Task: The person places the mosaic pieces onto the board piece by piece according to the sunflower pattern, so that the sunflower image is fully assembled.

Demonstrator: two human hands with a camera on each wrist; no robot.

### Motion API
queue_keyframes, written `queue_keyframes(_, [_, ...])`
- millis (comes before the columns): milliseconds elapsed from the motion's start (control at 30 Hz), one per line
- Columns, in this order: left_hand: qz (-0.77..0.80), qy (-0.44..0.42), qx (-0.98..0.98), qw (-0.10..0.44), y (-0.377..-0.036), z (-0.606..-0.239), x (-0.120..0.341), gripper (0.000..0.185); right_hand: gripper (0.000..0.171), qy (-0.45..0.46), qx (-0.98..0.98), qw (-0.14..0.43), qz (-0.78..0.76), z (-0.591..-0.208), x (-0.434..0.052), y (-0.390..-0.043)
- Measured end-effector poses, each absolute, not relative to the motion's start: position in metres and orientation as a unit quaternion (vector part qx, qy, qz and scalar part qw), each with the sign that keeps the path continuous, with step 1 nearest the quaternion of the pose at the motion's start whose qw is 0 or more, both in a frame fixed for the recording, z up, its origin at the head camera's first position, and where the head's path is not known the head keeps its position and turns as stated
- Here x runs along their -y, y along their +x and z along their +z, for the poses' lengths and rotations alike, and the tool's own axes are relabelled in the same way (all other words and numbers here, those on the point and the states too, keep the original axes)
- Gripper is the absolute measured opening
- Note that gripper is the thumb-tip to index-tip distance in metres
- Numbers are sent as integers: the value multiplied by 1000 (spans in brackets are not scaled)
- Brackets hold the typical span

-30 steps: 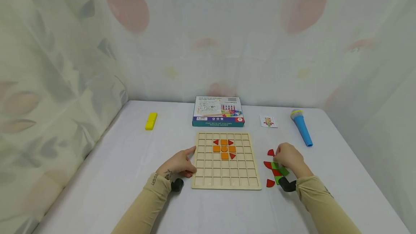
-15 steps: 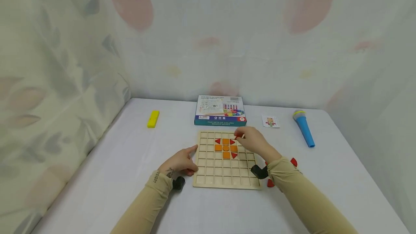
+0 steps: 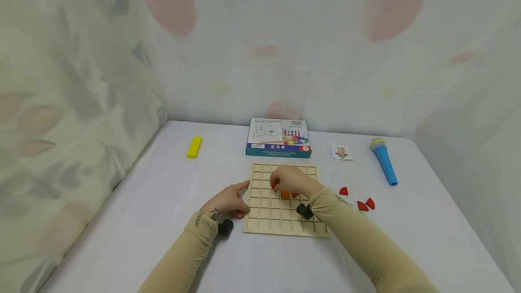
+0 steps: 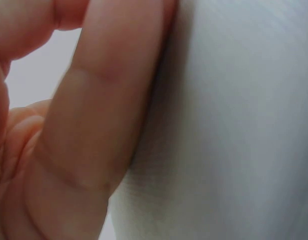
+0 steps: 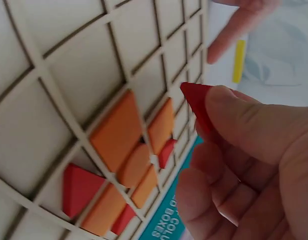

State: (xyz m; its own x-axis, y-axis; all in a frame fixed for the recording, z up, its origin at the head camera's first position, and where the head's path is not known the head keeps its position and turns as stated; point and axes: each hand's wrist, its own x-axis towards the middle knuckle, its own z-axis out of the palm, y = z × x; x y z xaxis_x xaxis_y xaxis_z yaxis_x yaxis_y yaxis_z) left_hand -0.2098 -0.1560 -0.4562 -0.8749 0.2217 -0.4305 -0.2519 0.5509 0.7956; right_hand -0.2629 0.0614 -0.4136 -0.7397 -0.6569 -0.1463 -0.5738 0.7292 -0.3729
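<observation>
Spreading under everything is your white cloth-covered tabletop (image 3: 134, 220), matte and faintly woven in the left wrist view. On it sits the pale wooden grid board (image 3: 260, 218), flat and square, cut into shallow square cells by thin ribs.

Your right hand (image 3: 290, 180) was out at the loose pieces a second ago; now it has crossed the board and hovers over the left side of the orange cluster. It pinches a red triangle piece (image 5: 196, 102) between thumb and fingertips, clear of the cells and tilted on edge. I judge this means one more red corner is about to join the pattern, probably the lower-left one, though your hand hides that cell from the head view.

Your left hand (image 3: 228, 202) has not moved: it rests with fingers relaxed on the cloth, the forefinger touching the board's left edge, holding nothing.

The orange pieces (image 5: 123, 140) are smooth, matte squares set round a disc, seated flush in their cells, with red triangles (image 5: 78, 190) at the corners. Three red pieces (image 3: 358, 200) with rounded edges now lie uncovered on the cloth just right of the board.
</observation>
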Motion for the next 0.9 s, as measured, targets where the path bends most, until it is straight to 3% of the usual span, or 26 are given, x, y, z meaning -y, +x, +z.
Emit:
queue_keyframes(367, [478, -4, -842, 251, -209, -456, 157, 94, 9, -299, -915, 194, -188, -426, -58, -262])
queue_keyframes(900, [472, -6, -846, 249, -210, -456, 156, 94, 7, -328, -927, 129, -128, -437, -57, -265])
